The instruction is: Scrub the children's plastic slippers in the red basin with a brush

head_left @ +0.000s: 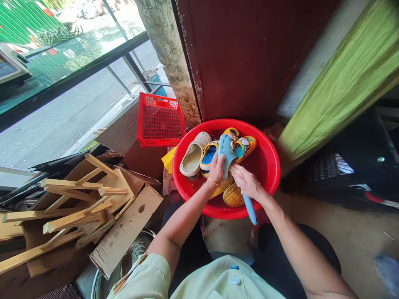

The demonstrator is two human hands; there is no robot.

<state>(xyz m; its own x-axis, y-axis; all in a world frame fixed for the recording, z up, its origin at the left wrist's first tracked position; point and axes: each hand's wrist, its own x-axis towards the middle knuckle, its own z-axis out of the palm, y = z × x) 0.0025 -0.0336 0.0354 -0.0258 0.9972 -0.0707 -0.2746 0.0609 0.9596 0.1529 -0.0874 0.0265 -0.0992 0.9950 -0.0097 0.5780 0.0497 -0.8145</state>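
Over a red basin (273,166), my left hand (215,168) is closed on a light blue clog (226,149), holding it by its side with the toe pointing away from me. My right hand (249,180) grips a scrub brush with a blue handle (249,209); its pale bristles meet the near opening of the clog. Inside the basin, a beige clog (195,153) lies at the left, beside a yellow clog with a blue inside (209,155). Behind the blue clog are other yellow clogs (247,145). Yellow soles (233,197) show beneath my hands.
A red plastic crate (160,124) stands behind the basin to the left. Wooden stools (84,199) and cardboard (127,228) are piled at my left. A green cloth (339,79) hangs at the right, beside a dark red panel (249,54).
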